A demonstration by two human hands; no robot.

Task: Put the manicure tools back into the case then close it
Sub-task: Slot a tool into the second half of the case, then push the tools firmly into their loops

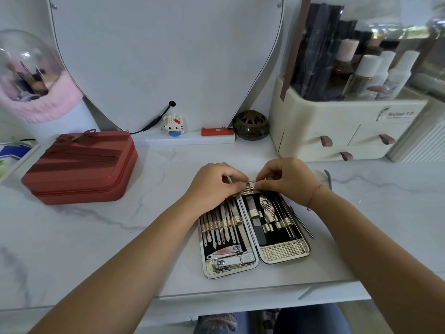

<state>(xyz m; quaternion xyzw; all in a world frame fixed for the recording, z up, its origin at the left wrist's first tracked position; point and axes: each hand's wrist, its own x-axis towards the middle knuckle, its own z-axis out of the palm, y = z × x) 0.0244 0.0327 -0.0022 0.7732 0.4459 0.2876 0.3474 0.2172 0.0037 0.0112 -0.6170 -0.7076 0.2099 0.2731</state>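
The manicure case (284,254) lies open and flat on the marble table, two halves side by side, with several steel tools held under gold straps and two nail clippers (228,257) at the near left. My left hand (214,184) and my right hand (289,179) meet over the case's far edge, both pinching a thin metal tool (251,182) held crosswise. A slim steel tool (304,225) lies on the table along the case's right side. Another curved tool (328,178) lies on the table behind my right wrist.
A red zipped case (79,167) stands at the left. A cream cosmetics organiser (337,131) with bottles sits at the back right. A heart-shaped mirror (166,56), a small toy figure (173,126), a red lighter (216,131) and a dark round burner (250,125) line the back.
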